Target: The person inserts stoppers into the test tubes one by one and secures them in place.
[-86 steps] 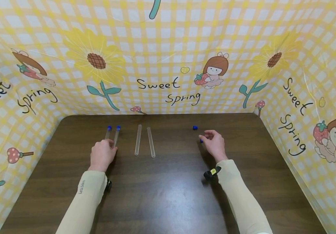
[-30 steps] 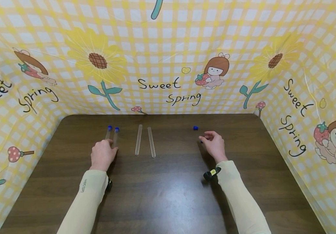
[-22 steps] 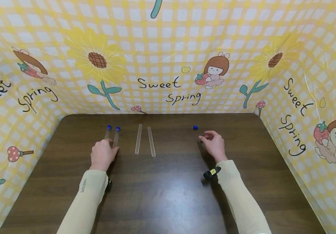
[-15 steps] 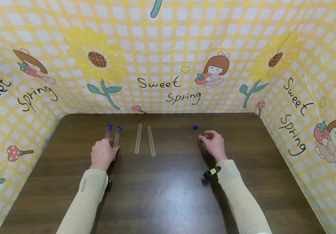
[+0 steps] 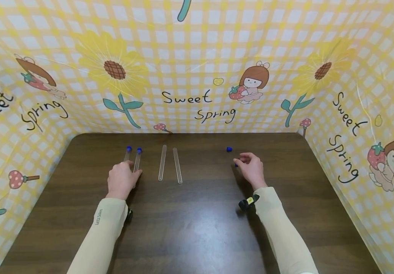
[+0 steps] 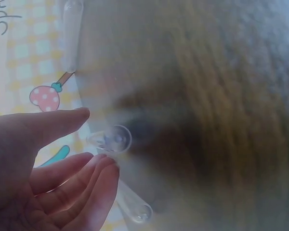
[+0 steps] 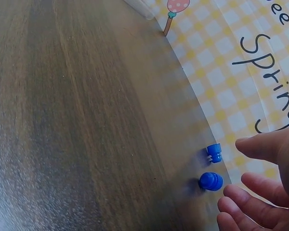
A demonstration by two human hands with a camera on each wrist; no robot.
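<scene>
My left hand (image 5: 123, 179) reaches over two blue-capped clear test tubes at the left of the table. The right one of these test tubes (image 5: 137, 161) passes beside my thumb; the left capped tube (image 5: 126, 155) runs under my fingers. In the left wrist view, a rounded tube end (image 6: 119, 138) lies between my spread thumb and fingers, and another tube (image 6: 135, 207) lies below them. My right hand (image 5: 251, 170) hovers by a small blue cap (image 7: 211, 181), thumb and fingers apart. A second blue cap (image 7: 214, 153) lies close to it, nearer my thumb.
Two uncapped test tubes (image 5: 162, 163) lie side by side, slightly splayed, right of my left hand. The dark wooden table (image 5: 197, 220) meets a yellow checked cloth backdrop (image 5: 190, 57) at its back and sides.
My left thumb has moved slightly right, away from the fingers. The right capped tube's top has shifted a little right since a second ago. My right hand stays in place.
</scene>
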